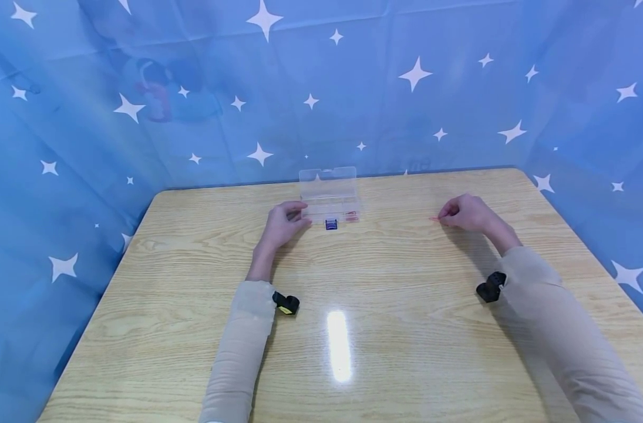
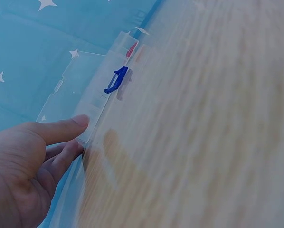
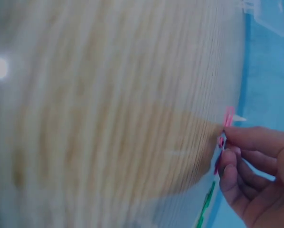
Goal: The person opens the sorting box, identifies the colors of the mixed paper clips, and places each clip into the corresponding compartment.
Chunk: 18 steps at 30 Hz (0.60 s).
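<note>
A clear plastic box [image 1: 329, 207] with its lid raised stands at the far edge of the table. My left hand [image 1: 285, 224] holds its left end, with the thumb [image 2: 80, 121] at the front corner. At the box's front edge is a small blue plastic clip [image 2: 116, 80]. Red pieces [image 1: 351, 216] show in the right-hand compartment. Well to the right, my right hand [image 1: 466, 212] pinches a small pink plastic clip [image 3: 229, 116] between thumb and fingers, close over the table. Part of that clip is hidden by the fingertips.
Beside the right hand lies a green piece [image 3: 206, 204] on the wooden table [image 1: 374, 282]. A blue curtain with white stars [image 1: 353, 88] hangs right behind the table's far edge. Both sleeves carry small black cameras [image 1: 286, 304].
</note>
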Tool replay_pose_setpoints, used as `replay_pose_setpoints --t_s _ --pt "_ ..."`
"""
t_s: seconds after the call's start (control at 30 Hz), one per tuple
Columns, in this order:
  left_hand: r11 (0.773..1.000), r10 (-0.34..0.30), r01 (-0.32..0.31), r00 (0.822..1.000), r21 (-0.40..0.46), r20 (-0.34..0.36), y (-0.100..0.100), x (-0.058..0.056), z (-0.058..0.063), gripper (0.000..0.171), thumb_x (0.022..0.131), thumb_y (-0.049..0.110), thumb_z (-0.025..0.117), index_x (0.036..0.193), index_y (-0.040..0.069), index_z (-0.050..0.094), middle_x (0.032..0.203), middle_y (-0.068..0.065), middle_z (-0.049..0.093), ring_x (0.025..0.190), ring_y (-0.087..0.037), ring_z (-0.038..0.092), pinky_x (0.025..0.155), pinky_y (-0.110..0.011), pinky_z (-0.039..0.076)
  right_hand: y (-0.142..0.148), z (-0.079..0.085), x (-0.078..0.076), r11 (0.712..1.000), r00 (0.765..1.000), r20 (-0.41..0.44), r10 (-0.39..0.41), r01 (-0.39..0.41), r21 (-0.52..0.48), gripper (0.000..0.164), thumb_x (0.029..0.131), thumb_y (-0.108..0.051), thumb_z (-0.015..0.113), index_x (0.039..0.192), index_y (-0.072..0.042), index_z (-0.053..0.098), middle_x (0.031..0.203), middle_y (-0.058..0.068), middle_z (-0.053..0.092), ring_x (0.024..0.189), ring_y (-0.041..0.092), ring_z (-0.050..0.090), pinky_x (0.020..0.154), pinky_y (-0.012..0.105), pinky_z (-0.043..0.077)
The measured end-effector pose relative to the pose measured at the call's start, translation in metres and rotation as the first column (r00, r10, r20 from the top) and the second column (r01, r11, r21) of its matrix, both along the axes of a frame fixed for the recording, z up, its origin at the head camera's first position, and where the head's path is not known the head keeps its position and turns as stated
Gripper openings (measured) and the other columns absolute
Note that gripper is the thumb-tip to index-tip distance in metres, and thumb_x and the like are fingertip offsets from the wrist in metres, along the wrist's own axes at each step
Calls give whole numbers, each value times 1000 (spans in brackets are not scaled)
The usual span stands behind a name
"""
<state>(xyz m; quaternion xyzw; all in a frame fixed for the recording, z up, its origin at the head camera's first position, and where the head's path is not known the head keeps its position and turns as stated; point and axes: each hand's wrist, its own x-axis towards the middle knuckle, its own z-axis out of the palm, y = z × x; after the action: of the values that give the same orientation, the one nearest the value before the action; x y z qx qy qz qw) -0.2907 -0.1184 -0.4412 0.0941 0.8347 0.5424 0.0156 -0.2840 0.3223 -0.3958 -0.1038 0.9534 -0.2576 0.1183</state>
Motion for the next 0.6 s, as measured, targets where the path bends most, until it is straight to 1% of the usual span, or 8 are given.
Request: replay_pose_setpoints --t_s 0.17,0.3,0.47,0.6 --pt "1000 -3 3 1000 -6 -13 -1 -1 -2 42 91 4 75 131 -2 64 137 -21 59 125 -31 59 104 -30 52 -1 0 -2 1000 1000 -10 9 -8 30 18 96 -13 68 101 4 72 88 9 70 76 21 57 63 31 47" --pt "1000 -5 5 1000 -5 -10 -1 -2 -2 42 91 5 75 131 -1 64 137 -21 58 125 -30 59 104 -29 52 -3 -1 -3 1000 1000 -23 13 -12 25 20 96 -17 69 101 2 73 90 9 70 77 20 56 65 31 46" --pt "1000 -6 6 1000 -7 -15 -1 -2 -3 42 91 5 75 131 -1 63 137 -20 58 126 -30 59 105 -29 51 -9 -2 -5 1000 1000 -13 3 -3 -16 21 97 -16 67 105 3 71 89 9 70 76 20 59 62 29 48" --pt "1000 -4 4 1000 2 -12 -1 -1 -3 42 92 4 74 131 -2 63 138 -20 58 126 -30 59 105 -29 52 -20 -1 -9 999 1000 -8 4 -4 -53 21 97 -16 66 107 3 71 91 11 71 76 21 61 62 29 50"
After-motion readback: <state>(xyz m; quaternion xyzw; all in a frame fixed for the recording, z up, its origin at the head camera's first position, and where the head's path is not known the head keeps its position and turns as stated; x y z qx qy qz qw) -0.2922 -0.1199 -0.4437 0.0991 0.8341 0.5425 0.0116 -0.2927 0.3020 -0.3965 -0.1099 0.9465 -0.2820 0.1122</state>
